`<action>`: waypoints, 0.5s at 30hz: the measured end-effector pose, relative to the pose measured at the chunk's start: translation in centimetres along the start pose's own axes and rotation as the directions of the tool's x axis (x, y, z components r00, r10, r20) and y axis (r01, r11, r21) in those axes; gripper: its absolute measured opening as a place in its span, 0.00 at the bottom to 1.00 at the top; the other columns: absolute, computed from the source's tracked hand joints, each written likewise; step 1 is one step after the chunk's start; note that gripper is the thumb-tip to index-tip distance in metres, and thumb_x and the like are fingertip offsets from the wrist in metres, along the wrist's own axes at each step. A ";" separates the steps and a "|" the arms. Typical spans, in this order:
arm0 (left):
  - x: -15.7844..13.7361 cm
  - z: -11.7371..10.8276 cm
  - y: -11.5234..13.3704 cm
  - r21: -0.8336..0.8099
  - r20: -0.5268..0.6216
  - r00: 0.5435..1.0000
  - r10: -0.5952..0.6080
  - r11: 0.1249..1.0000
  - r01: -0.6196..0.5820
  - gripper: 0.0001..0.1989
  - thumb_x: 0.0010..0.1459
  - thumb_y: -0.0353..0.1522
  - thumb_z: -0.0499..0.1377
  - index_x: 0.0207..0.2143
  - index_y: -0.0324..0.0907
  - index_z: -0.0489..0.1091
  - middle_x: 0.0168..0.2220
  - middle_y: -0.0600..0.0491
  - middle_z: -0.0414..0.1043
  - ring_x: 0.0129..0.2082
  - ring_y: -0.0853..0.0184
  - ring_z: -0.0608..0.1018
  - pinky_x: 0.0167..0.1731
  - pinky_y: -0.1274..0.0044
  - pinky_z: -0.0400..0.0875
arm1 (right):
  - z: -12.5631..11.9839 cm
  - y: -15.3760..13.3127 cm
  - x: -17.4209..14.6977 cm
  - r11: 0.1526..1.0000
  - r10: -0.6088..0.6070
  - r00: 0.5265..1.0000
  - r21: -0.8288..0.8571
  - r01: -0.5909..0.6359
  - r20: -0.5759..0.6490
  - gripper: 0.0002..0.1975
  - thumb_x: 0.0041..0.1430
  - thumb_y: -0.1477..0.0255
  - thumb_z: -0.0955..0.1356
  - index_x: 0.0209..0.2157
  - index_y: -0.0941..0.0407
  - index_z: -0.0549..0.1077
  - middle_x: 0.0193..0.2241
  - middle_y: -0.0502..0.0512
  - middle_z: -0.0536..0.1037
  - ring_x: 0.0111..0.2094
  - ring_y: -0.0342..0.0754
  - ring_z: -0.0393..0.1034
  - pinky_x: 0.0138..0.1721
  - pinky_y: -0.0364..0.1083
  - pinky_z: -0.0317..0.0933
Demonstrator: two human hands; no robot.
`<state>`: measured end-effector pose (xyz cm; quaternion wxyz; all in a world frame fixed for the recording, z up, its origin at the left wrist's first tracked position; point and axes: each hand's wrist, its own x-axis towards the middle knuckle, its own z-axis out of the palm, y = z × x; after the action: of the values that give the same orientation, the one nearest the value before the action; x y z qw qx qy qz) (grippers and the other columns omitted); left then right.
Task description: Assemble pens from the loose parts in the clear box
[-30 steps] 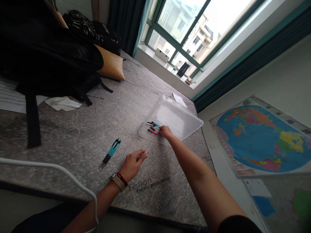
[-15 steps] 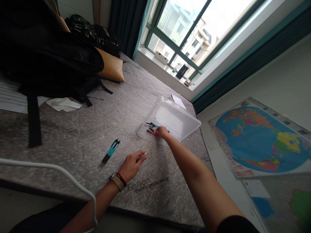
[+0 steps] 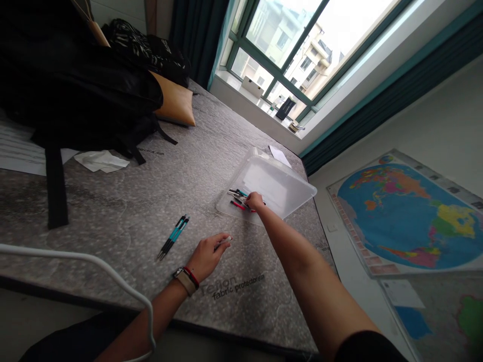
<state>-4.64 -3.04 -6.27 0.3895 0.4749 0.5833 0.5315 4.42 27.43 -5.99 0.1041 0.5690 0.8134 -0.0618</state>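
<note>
My right hand [image 3: 255,201] reaches into a shallow translucent plastic tray [image 3: 279,198], its fingers closed down among several pens [image 3: 237,193]. A red pen [image 3: 237,205] lies beside the fingertips; whatever they pinch is hidden. Nearer to me, my left hand [image 3: 207,255] hovers over or rests on the table, thumb and fingers closed around a slim pale pen [image 3: 223,243], mostly covered. To its left, two blue-and-black pens [image 3: 173,237] lie side by side on the grey tabletop cover.
A black backpack [image 3: 79,95] fills the far left, with a tan pouch [image 3: 175,100], a crumpled tissue [image 3: 101,161] and printed paper [image 3: 18,151] around it. A white cable [image 3: 94,264] arches across the lower left. White paper [image 3: 279,156] lies behind the tray.
The whole view has shifted slightly. My right hand stays at the pens in the tray with only a small movement; my left hand keeps its hold.
</note>
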 end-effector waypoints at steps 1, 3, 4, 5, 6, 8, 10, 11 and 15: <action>0.0 0.0 0.0 -0.002 0.000 1.000 -0.001 1.000 0.001 0.12 0.61 0.39 0.54 0.43 0.47 0.75 0.43 0.53 0.79 0.43 0.64 0.78 0.43 0.76 0.69 | 0.0 0.0 0.0 1.000 -0.004 1.000 0.014 0.003 0.008 0.09 0.52 0.72 0.72 0.37 0.57 0.80 0.31 0.57 0.81 0.28 0.45 0.74 0.29 0.38 0.61; 0.0 0.1 -0.1 -0.006 0.001 1.000 0.002 1.000 -0.002 0.12 0.61 0.38 0.54 0.43 0.47 0.75 0.43 0.53 0.78 0.43 0.64 0.78 0.43 0.77 0.69 | -0.1 0.1 -0.2 0.999 -0.012 1.000 0.048 0.010 0.022 0.10 0.52 0.73 0.72 0.38 0.56 0.80 0.32 0.57 0.81 0.28 0.45 0.74 0.30 0.39 0.61; 0.0 0.1 -0.1 -0.005 0.001 1.000 0.005 1.000 -0.005 0.12 0.61 0.38 0.54 0.43 0.48 0.75 0.43 0.54 0.78 0.43 0.64 0.78 0.43 0.77 0.69 | -0.1 0.2 -0.4 0.998 -0.013 1.000 0.059 0.012 0.025 0.10 0.52 0.73 0.72 0.38 0.56 0.80 0.32 0.56 0.81 0.29 0.45 0.74 0.31 0.39 0.61; 0.0 0.1 -0.2 -0.002 0.000 1.000 0.008 1.000 -0.008 0.12 0.61 0.38 0.54 0.43 0.48 0.75 0.43 0.54 0.79 0.43 0.64 0.78 0.42 0.77 0.69 | -0.1 0.3 -0.5 0.998 -0.012 1.000 0.067 0.010 0.027 0.10 0.52 0.73 0.72 0.38 0.56 0.80 0.32 0.56 0.81 0.29 0.45 0.74 0.31 0.39 0.62; -0.1 0.1 -0.2 0.003 -0.001 1.000 0.009 1.000 -0.009 0.12 0.61 0.38 0.54 0.43 0.48 0.75 0.43 0.54 0.79 0.42 0.64 0.78 0.42 0.77 0.69 | -0.1 0.4 -0.6 0.997 -0.008 1.000 0.072 0.006 0.028 0.10 0.52 0.73 0.72 0.38 0.56 0.80 0.32 0.57 0.81 0.29 0.46 0.74 0.32 0.39 0.62; -0.1 0.2 -0.1 0.013 0.002 1.000 0.003 1.000 -0.003 0.12 0.61 0.38 0.54 0.43 0.48 0.75 0.43 0.54 0.79 0.41 0.64 0.78 0.41 0.77 0.69 | 0.1 0.6 -0.8 0.997 0.003 1.000 0.080 -0.006 0.029 0.10 0.52 0.73 0.72 0.38 0.56 0.80 0.33 0.57 0.81 0.31 0.46 0.75 0.33 0.40 0.62; -0.2 0.2 -0.1 0.018 0.008 1.000 -0.007 1.000 0.007 0.13 0.61 0.38 0.54 0.43 0.47 0.75 0.43 0.54 0.79 0.41 0.65 0.78 0.42 0.77 0.69 | 0.3 0.7 -0.9 0.996 0.013 1.000 0.088 -0.016 0.028 0.10 0.51 0.73 0.72 0.38 0.56 0.80 0.34 0.57 0.81 0.32 0.47 0.75 0.34 0.40 0.62; -0.2 0.2 -0.1 0.021 0.013 1.000 -0.011 1.000 0.011 0.13 0.61 0.38 0.54 0.43 0.47 0.75 0.43 0.53 0.78 0.41 0.65 0.78 0.42 0.77 0.69 | 0.4 0.8 -0.9 0.996 0.016 0.999 0.092 -0.019 0.030 0.10 0.51 0.73 0.71 0.37 0.56 0.80 0.34 0.57 0.81 0.32 0.47 0.75 0.33 0.40 0.62; -0.2 0.2 -0.2 0.036 0.024 1.000 -0.016 0.999 0.015 0.13 0.61 0.38 0.54 0.44 0.46 0.75 0.43 0.52 0.78 0.42 0.64 0.78 0.42 0.76 0.68 | 0.5 0.7 -0.8 0.994 0.029 0.998 0.105 -0.035 0.055 0.08 0.50 0.75 0.71 0.35 0.57 0.80 0.30 0.57 0.81 0.27 0.47 0.74 0.30 0.40 0.61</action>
<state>-4.38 -3.17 -6.46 0.3921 0.4838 0.5914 0.5123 5.34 26.83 -6.28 0.0964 0.5849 0.7966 -0.1182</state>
